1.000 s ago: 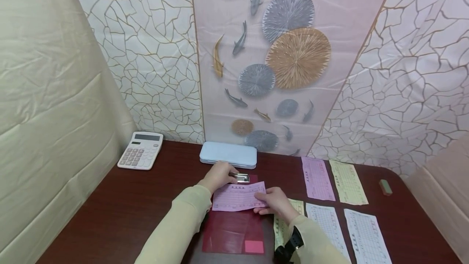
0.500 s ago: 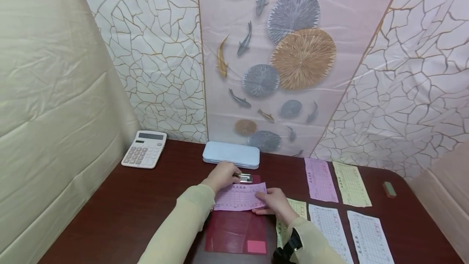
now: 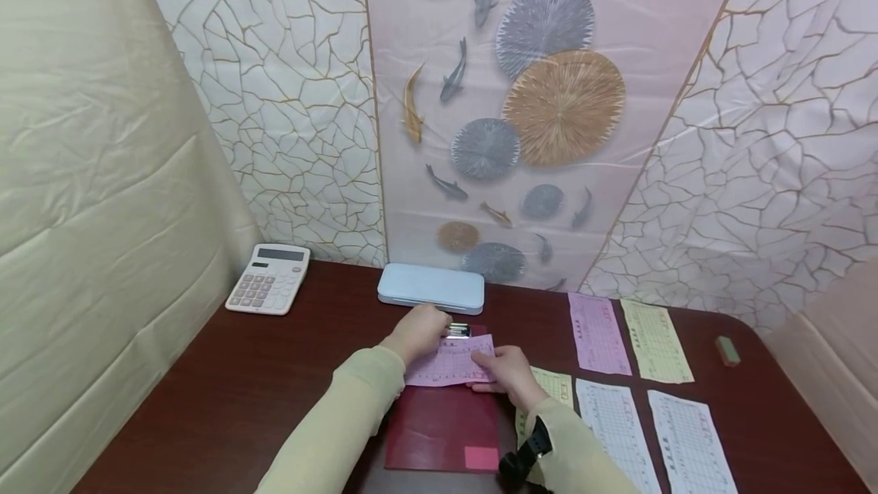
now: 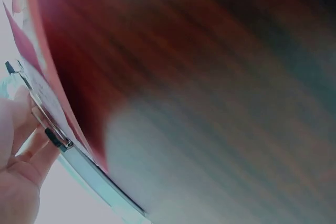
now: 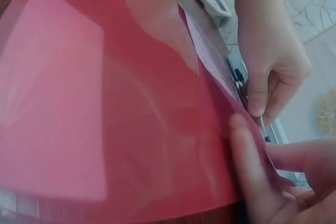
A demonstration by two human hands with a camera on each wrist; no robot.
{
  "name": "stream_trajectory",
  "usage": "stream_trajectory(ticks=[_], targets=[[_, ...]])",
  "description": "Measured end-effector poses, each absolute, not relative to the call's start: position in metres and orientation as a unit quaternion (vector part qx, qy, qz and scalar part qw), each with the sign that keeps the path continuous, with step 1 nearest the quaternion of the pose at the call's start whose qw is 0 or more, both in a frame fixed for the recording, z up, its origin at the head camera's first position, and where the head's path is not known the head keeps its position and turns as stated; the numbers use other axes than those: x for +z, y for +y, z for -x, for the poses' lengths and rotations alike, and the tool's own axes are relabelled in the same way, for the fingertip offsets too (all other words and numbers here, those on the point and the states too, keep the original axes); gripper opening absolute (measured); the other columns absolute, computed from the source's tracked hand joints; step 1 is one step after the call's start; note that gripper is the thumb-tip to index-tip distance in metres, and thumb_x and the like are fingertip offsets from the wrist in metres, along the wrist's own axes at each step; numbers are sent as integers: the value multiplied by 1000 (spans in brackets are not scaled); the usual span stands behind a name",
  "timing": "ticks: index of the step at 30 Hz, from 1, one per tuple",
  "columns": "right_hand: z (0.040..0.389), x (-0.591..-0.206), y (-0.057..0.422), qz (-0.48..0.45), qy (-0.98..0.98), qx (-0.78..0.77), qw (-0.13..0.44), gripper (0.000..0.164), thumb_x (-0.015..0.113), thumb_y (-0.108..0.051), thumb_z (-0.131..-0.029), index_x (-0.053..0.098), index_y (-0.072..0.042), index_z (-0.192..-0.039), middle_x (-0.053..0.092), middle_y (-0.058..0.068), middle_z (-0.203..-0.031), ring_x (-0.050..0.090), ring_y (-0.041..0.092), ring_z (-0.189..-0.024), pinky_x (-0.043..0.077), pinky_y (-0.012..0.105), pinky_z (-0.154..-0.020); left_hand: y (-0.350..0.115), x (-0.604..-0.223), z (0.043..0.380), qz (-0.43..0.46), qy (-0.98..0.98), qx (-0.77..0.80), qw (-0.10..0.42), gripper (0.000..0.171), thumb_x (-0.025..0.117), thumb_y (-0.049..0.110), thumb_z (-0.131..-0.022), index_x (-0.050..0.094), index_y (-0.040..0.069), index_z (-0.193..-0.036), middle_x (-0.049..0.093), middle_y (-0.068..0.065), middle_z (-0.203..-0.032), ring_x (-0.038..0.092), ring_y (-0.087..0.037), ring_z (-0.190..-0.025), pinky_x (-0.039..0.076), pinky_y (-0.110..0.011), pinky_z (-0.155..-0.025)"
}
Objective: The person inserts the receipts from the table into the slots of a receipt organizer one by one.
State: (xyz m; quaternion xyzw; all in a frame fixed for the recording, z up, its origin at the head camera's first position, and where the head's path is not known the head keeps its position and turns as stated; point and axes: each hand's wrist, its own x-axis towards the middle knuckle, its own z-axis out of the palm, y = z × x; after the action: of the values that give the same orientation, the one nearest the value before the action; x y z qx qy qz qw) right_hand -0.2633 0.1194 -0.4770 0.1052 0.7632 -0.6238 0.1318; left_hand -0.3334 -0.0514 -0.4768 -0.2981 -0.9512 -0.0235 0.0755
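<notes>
The left hand (image 3: 418, 330) pinched the metal clip (image 3: 458, 331) at twelve o'clock on the red clipboard (image 3: 439, 429). The right hand (image 3: 509, 373), at its four o'clock, pinched the lilac slip (image 3: 449, 366) by its three-o'clock edge, over the clipboard; whether the clip held it was hard to tell.

Lilac-pink printed slip (image 3: 449, 364), dark red clipboard (image 3: 432, 425), pale blue case (image 3: 430, 287), gold-veined white wall cloth (image 3: 295, 82).
</notes>
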Motion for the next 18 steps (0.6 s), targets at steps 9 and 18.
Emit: stream_trajectory(ticks=[9, 18], targets=[[269, -479, 122, -108, 756, -630, 143, 28, 55, -9, -95, 56, 13, -112, 65, 16, -85, 68, 20, -65, 58, 32, -60, -51, -476, 336, 288, -954, -35, 68, 17, 65, 10, -87, 68, 18, -72, 67, 5, -74, 64, -16, -79, 52, -31, -75], [271, -480, 122, -114, 761, -622, 147, 28, 57, -11, -95, 56, 13, -110, 67, 12, -79, 67, 17, -61, 58, 30, -57, -49, -479, 338, 283, -956, -34, 70, 15, 63, 13, -90, 72, 17, -79, 70, 5, -79, 65, -15, -83, 52, -30, -79]])
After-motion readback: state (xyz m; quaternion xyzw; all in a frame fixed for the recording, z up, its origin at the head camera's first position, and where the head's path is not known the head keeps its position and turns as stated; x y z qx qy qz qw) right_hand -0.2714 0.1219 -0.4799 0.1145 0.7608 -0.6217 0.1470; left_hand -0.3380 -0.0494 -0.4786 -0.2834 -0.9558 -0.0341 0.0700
